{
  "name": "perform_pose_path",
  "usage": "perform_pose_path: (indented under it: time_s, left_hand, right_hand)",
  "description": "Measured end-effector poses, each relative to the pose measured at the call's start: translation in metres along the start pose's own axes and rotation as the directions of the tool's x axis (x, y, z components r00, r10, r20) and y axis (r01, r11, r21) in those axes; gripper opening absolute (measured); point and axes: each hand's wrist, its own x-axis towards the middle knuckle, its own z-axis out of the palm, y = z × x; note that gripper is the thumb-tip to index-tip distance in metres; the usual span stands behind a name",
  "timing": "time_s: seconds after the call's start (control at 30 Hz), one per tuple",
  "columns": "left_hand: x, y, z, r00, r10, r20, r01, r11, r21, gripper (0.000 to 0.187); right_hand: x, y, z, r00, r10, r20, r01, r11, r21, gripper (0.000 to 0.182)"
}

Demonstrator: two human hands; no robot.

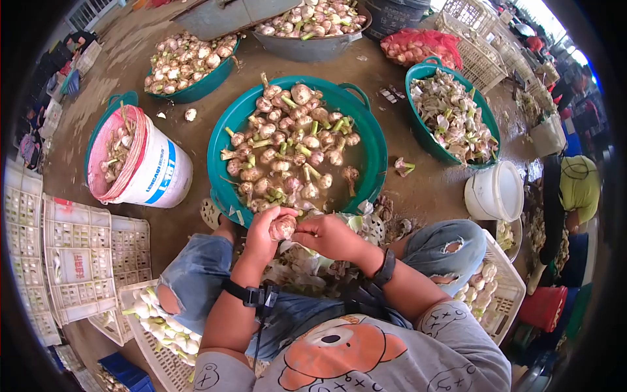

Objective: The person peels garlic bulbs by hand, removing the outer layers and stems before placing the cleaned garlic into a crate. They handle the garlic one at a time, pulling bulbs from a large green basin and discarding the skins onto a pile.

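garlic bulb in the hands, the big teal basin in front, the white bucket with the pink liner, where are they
garlic bulb (283, 227), head view, on its papery skin between both hands
teal basin (373, 147), head view, on its right rim
white bucket (163, 173), head view, on its outer wall

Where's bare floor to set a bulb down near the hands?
Bare concrete shows between the white bucket and the teal basin, and between that basin and the basin of peels. Crowded at the knees: both hands hold a garlic bulb over husks, crates alongside.
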Motion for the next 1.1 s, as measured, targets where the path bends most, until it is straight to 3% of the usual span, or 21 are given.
perform_pose_path:
  time_s: [0.03,0.07,0.13,0.27,0.3,0.33,0.37,0.43,0.47,0.53,0.57,0.63,0.67,0.73,0.8,0.87,0.93,1.03,1.1]
  left_hand:
    - [0.000,0.000,0.001,1.000,-0.004,0.003,0.004,1.000,0.008,0.035]
    - [0.000,-0.001,0.002,0.999,-0.029,-0.036,0.028,0.999,-0.028,0.036]
    - [-0.001,-0.002,0.004,0.995,-0.059,-0.076,0.055,0.997,-0.057,0.036]
    - [0.002,-0.004,0.000,0.987,-0.055,-0.150,0.044,0.996,-0.075,0.036]
    - [0.002,-0.003,-0.001,0.988,-0.040,-0.151,0.030,0.997,-0.065,0.036]
    - [0.002,-0.002,-0.001,0.988,-0.042,-0.147,0.034,0.998,-0.058,0.036]
    - [0.002,-0.002,-0.001,0.989,-0.049,-0.140,0.040,0.997,-0.063,0.038]
    - [0.002,-0.002,0.000,0.990,-0.061,-0.130,0.053,0.996,-0.066,0.039]
    - [0.002,-0.002,-0.001,0.991,-0.031,-0.132,0.026,0.999,-0.038,0.039]
    - [0.002,-0.004,-0.002,0.991,-0.003,-0.133,0.003,1.000,-0.007,0.039]
    - [0.003,-0.005,-0.002,0.994,0.015,-0.104,-0.014,1.000,0.004,0.039]
    - [0.003,-0.004,-0.001,0.997,0.031,-0.071,-0.029,0.999,0.023,0.040]
    - [0.003,-0.003,0.001,0.996,0.050,-0.073,-0.045,0.996,0.073,0.039]
    - [0.001,-0.002,0.004,0.995,0.067,-0.069,-0.058,0.990,0.130,0.042]
    - [-0.003,-0.002,0.008,0.996,0.087,0.033,-0.092,0.860,0.503,0.049]
    - [-0.002,0.001,0.012,0.997,0.076,0.027,-0.079,0.856,0.511,0.050]
    - [-0.002,0.000,0.010,0.996,0.079,0.036,-0.086,0.859,0.505,0.050]
    - [-0.002,0.001,0.013,1.000,0.029,-0.001,-0.025,0.870,0.492,0.048]
    - [-0.002,0.000,0.013,1.000,0.027,-0.015,-0.017,0.874,0.485,0.047]
  right_hand:
    - [0.001,-0.002,0.002,0.993,-0.096,-0.063,0.086,0.986,-0.141,0.018]
    - [0.001,-0.003,0.007,0.993,-0.096,-0.069,0.086,0.987,-0.137,0.018]
    - [0.001,-0.005,0.018,0.981,-0.039,-0.188,-0.037,0.923,-0.382,0.019]
    - [0.006,0.008,0.029,0.960,0.075,-0.268,-0.156,0.943,-0.296,0.020]
    - [0.008,0.017,0.028,0.941,0.305,-0.149,-0.286,0.949,0.136,0.020]
    - [0.008,0.025,0.028,0.890,0.452,0.057,-0.413,0.749,0.518,0.021]
    - [0.006,0.022,0.025,0.890,0.453,0.052,-0.411,0.747,0.523,0.021]
    - [0.001,0.015,0.019,0.869,0.486,0.095,-0.413,0.604,0.682,0.021]
    - [0.000,0.015,0.018,0.868,0.487,0.093,-0.412,0.603,0.683,0.021]
    - [-0.002,0.015,0.017,0.965,0.252,-0.078,-0.200,0.892,0.405,0.019]
    - [-0.004,0.014,0.016,0.964,0.252,-0.082,-0.198,0.891,0.409,0.019]
    - [-0.006,0.012,0.014,0.958,0.172,-0.230,-0.146,0.981,0.128,0.017]
    - [-0.006,0.009,0.013,0.956,0.172,-0.237,-0.144,0.981,0.133,0.017]
    - [-0.007,0.003,0.010,0.871,-0.039,-0.489,-0.115,0.953,-0.281,0.016]
    - [-0.008,0.002,0.006,0.877,-0.040,-0.479,-0.119,0.947,-0.297,0.015]
    - [-0.009,0.001,0.002,0.885,-0.038,-0.465,-0.123,0.942,-0.312,0.015]
    - [-0.010,0.002,-0.004,0.925,0.151,-0.349,-0.144,0.988,0.045,0.016]
    - [-0.008,0.010,-0.008,0.940,0.215,-0.266,-0.194,0.976,0.102,0.016]
    - [-0.009,0.008,-0.005,0.932,0.175,-0.318,-0.154,0.984,0.089,0.015]
